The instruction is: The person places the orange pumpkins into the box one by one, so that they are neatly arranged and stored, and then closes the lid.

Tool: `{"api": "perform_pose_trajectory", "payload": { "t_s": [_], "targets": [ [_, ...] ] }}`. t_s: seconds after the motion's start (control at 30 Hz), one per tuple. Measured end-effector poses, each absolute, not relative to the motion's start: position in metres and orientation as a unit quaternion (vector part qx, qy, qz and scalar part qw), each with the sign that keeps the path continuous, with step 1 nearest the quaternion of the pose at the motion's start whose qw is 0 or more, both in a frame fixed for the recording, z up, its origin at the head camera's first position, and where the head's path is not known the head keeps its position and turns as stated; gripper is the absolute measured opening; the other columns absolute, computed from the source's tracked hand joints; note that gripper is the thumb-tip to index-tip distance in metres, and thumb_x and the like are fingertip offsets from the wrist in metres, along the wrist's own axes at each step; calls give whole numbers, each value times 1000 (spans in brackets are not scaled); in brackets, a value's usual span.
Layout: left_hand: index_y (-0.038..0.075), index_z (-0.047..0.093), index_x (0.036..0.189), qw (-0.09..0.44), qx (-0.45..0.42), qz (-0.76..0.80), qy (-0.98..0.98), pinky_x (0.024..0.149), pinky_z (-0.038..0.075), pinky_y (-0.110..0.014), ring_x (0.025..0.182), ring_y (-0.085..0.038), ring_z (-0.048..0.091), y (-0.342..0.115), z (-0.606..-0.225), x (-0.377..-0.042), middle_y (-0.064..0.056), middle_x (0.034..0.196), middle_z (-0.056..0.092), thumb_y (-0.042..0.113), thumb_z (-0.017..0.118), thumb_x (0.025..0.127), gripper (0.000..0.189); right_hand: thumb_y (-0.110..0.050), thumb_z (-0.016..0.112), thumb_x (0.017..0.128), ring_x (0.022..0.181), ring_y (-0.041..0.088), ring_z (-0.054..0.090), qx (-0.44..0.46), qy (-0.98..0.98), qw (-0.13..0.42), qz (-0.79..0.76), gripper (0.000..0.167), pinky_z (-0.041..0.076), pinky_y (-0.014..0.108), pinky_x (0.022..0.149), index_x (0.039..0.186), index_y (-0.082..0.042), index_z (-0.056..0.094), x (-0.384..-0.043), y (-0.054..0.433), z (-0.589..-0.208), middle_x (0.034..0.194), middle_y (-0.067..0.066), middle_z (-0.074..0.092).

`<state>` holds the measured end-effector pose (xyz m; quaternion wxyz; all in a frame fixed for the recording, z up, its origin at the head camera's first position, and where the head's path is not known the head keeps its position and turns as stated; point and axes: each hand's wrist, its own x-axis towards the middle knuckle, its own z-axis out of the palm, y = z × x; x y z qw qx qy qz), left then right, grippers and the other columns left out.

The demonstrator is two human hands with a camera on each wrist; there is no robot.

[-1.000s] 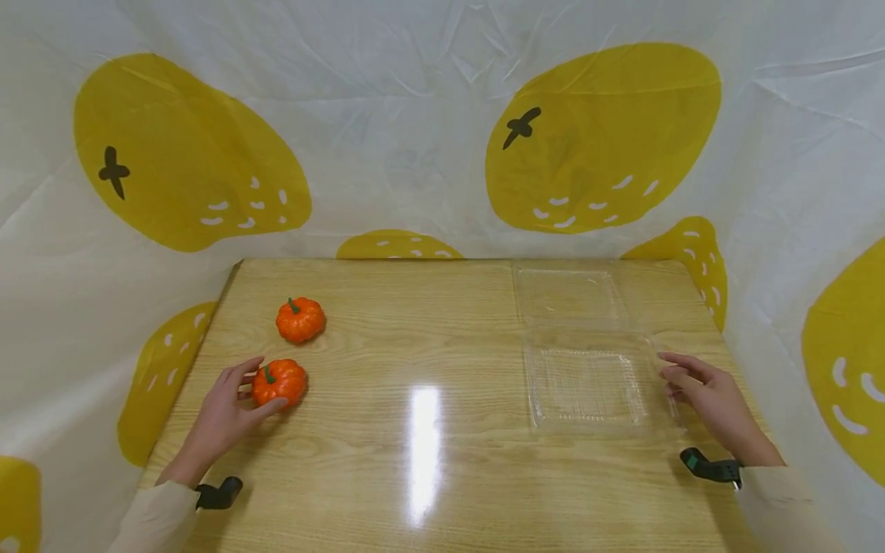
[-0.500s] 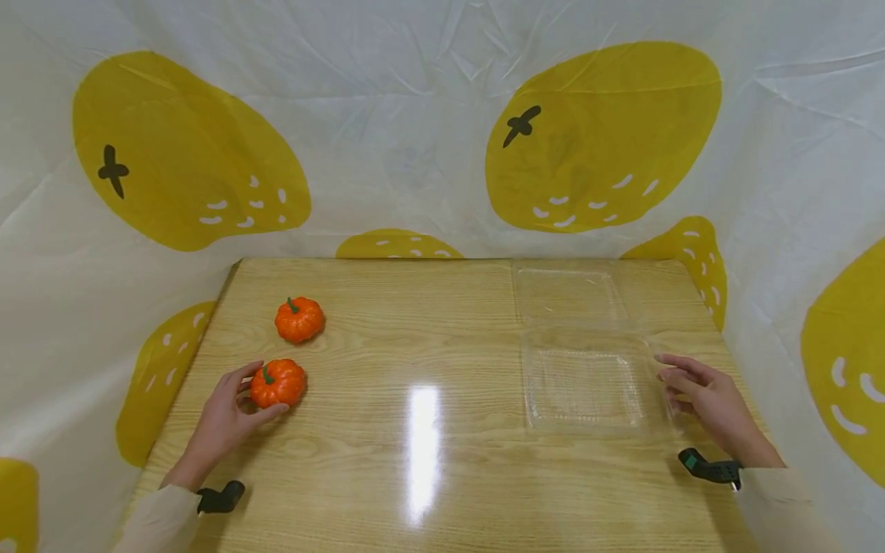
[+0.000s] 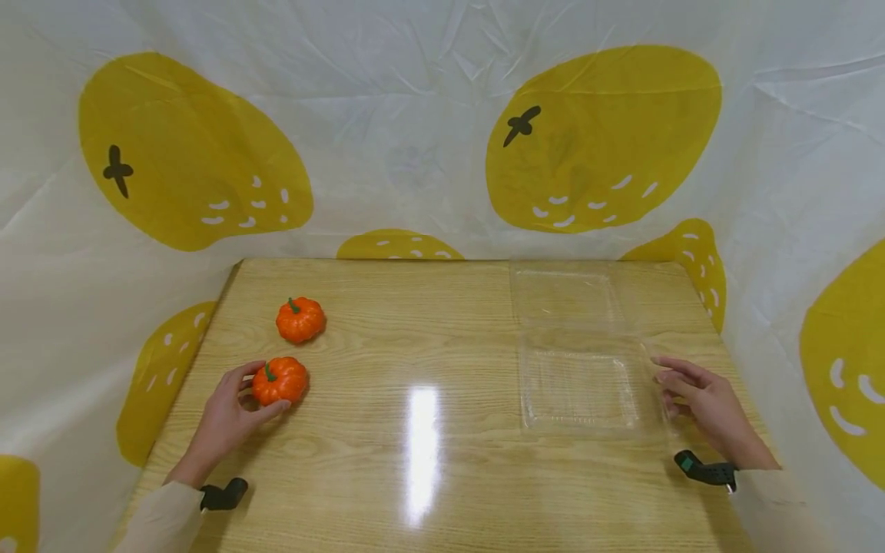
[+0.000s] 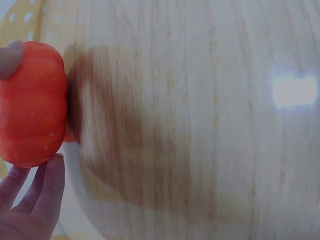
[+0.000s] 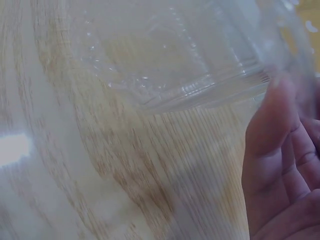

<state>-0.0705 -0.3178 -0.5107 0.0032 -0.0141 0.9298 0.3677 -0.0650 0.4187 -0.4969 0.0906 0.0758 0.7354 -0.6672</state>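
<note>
Two small orange pumpkins with green stems are at the left of the table in the head view. My left hand (image 3: 224, 411) holds the nearer pumpkin (image 3: 286, 382), thumb on one side and fingers on the other. In the left wrist view this pumpkin (image 4: 32, 107) casts a broad shadow over the wood. The farther pumpkin (image 3: 300, 320) sits just behind it. At the right lies a clear plastic clamshell container (image 3: 527, 395), its lid (image 3: 567, 296) folded back flat. My right hand (image 3: 708, 403) pinches the container's right edge between thumb and fingers, as the right wrist view shows.
The wood-grain table (image 3: 373, 461) carries a bright light reflection (image 3: 423, 453) near its middle. A white curtain (image 3: 401, 146) with large yellow fruit prints stands along the back and both sides. Each wrist wears a black camera band (image 3: 224, 494).
My right hand and the clear container have slid slightly left. My left hand and the pumpkin in it have barely moved.
</note>
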Motion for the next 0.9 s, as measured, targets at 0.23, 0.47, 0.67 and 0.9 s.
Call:
{"api": "perform_pose_trajectory", "payload": {
  "t_s": [0.23, 0.47, 0.67, 0.9],
  "targets": [
    [2, 45, 149, 7, -14, 372, 928, 86, 44, -4, 126, -46, 56, -315, -509, -74, -27, 145, 48, 37, 88, 84, 85, -17, 60, 105, 68, 10, 61, 79, 725, 92, -678, 28, 54, 29, 55, 133, -18, 67, -64, 415, -497, 90, -8, 73],
    [3, 45, 150, -1, 0, 382, 924, 85, 45, -3, 124, -42, 56, -310, -509, -76, -25, 145, 48, 37, 87, 84, 85, -15, 60, 105, 70, 9, 63, 73, 713, 94, -691, 28, 55, 28, 55, 133, -18, 68, -63, 412, -498, 93, -7, 75],
    [3, 45, 150, -3, 2, 390, 921, 86, 39, 2, 125, -41, 55, -301, -505, -80, -24, 146, 48, 36, 88, 84, 86, -16, 60, 106, 70, 9, 63, 73, 711, 97, -693, 28, 56, 27, 56, 133, -17, 67, -63, 408, -498, 91, -7, 74],
    [4, 47, 148, -9, 9, 389, 921, 89, 47, -4, 124, -40, 56, -290, -498, -82, -22, 144, 50, 34, 88, 83, 83, -15, 62, 104, 69, 7, 63, 68, 699, 94, -706, 27, 56, 26, 55, 131, -16, 69, -66, 399, -501, 89, -7, 75]
  ]
}}
